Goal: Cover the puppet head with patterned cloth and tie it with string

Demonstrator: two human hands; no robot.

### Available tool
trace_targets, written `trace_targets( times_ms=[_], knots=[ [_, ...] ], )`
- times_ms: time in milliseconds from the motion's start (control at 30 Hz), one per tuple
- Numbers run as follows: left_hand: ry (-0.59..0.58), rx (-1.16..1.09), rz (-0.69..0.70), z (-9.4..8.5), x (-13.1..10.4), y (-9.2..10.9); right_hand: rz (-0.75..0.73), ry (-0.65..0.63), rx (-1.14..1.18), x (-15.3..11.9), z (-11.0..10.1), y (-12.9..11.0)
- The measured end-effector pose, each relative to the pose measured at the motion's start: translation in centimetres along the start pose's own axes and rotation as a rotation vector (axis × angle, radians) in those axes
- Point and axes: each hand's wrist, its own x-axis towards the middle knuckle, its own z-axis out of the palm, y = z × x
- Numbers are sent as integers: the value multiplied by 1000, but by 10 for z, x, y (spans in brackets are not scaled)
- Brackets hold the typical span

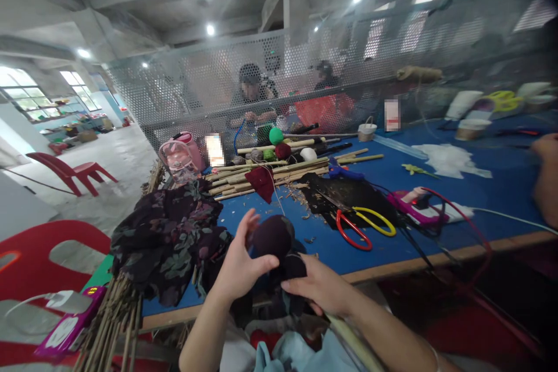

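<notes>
A round ball covered in dark purple cloth (272, 236) is in front of me, near the table's front edge. My left hand (242, 270) curves round its left side, thumb across the front and fingers behind. My right hand (325, 286) closes on the dark gathered cloth (291, 296) just below and right of the ball; its fingertips are partly hidden. A pale bamboo stick (355, 342) slants below my right forearm. A thin white thread runs up from the ball. Dark flowered cloth (168, 238) lies heaped to the left.
Scissors with red and yellow handles (354, 231) lie on black cloth (320, 195) on the blue table (394, 171). Bamboo sticks (279, 173) and coloured balls (283, 151) are behind. A purple power strip (418, 209) trails cables. Beyond the mesh partition (187, 81) sit other people.
</notes>
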Motion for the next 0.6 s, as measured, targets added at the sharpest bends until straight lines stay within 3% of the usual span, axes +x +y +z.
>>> trace_targets(
  times_ms=[67,133,233,300,367,500,567,600],
  knots=[
    [151,413,-3,-17,-11,-10,-26,36,39,-2,-12,3],
    [217,746,-142,-33,-23,-28,-52,71,86,-5,-22,3],
    [198,839,-209,-46,-38,-58,-63,133,119,-8,-28,1],
    [300,813,-146,-48,-41,-70,-65,109,134,-9,-26,0],
    [522,746,-88,-48,-38,-72,-72,47,152,-9,-21,-1],
    [1084,430,-108,-59,-23,-54,-76,-17,166,-10,-14,0],
    [1268,215,-109,-69,-20,-42,-80,-12,158,-10,-14,1],
    [1300,126,-98,-73,-20,-37,-82,-7,153,-10,-15,2]
  ],
)
